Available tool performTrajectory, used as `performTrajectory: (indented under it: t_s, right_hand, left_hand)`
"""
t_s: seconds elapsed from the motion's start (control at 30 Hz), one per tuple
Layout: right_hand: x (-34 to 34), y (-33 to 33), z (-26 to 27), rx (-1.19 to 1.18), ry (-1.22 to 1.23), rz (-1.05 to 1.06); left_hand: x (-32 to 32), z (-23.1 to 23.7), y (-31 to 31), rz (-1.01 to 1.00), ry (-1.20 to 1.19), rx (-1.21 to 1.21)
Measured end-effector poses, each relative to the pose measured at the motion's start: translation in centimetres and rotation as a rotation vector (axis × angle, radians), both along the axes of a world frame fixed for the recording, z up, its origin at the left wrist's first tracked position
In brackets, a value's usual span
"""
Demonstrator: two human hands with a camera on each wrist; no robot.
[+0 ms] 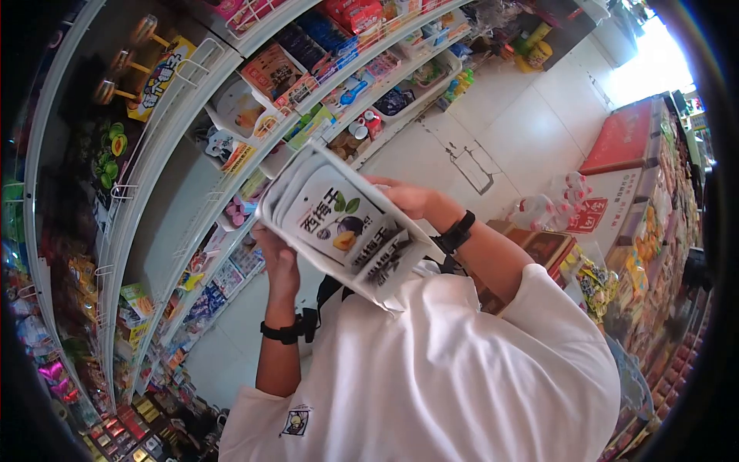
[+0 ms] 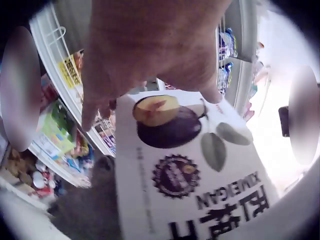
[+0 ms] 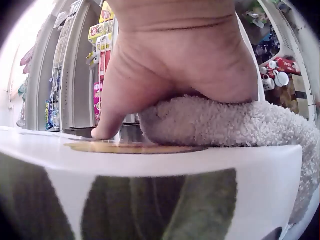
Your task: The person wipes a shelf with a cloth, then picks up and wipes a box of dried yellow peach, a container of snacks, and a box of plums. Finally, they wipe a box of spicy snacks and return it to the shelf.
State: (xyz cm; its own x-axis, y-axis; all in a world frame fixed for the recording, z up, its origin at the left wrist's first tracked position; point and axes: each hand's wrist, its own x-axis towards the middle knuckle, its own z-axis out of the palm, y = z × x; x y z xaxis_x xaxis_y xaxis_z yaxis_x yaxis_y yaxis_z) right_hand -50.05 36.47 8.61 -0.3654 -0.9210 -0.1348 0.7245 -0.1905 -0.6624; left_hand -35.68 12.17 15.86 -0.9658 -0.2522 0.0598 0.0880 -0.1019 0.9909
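Note:
Held in front of the chest is a white display box (image 1: pixel 327 269) printed with plums, leaves and dark lettering, tilted in the head view. White bags (image 1: pixel 315 212) with a plum picture stand layered in it. My left hand (image 1: pixel 279 266) grips its left end; in the left wrist view the fingers and thumb spread about the edge of the printed panel (image 2: pixel 175 130). On the far right side, my right hand (image 1: pixel 412 200) holds a fluffy grey cloth (image 3: pixel 210 122) against the box. One fingertip touches the box's top edge in the right wrist view.
Curved white shelves (image 1: pixel 192 158) with packaged snacks run along the left. A yellow box (image 1: pixel 162 81) sits on an upper shelf. To the right stand cartons (image 1: pixel 616 138) and pink-capped bottles (image 1: pixel 539 212) on the tiled floor (image 1: pixel 516 115).

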Motion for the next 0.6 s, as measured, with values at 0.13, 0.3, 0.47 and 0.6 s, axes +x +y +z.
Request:
performTrajectory:
  t_s: [0.13,0.3,0.47,0.6]
  right_hand:
    - [0.0,-1.9,4.0,0.059,0.178,0.124]
    - [-0.3,-5.0,3.4,0.068,0.305,0.340]
    - [0.2,-7.2,3.2,0.138,0.395,0.471]
    - [0.6,-7.4,2.4,0.191,0.362,0.497]
  left_hand:
    - [3.9,-6.4,-9.4,-0.026,-0.422,0.069]
    - [0.7,4.7,-9.2,-0.399,-0.407,0.315]
    - [1.0,6.5,-9.2,-0.568,-0.552,0.222]
    - [2.2,6.1,-10.0,-0.709,-0.572,0.218]
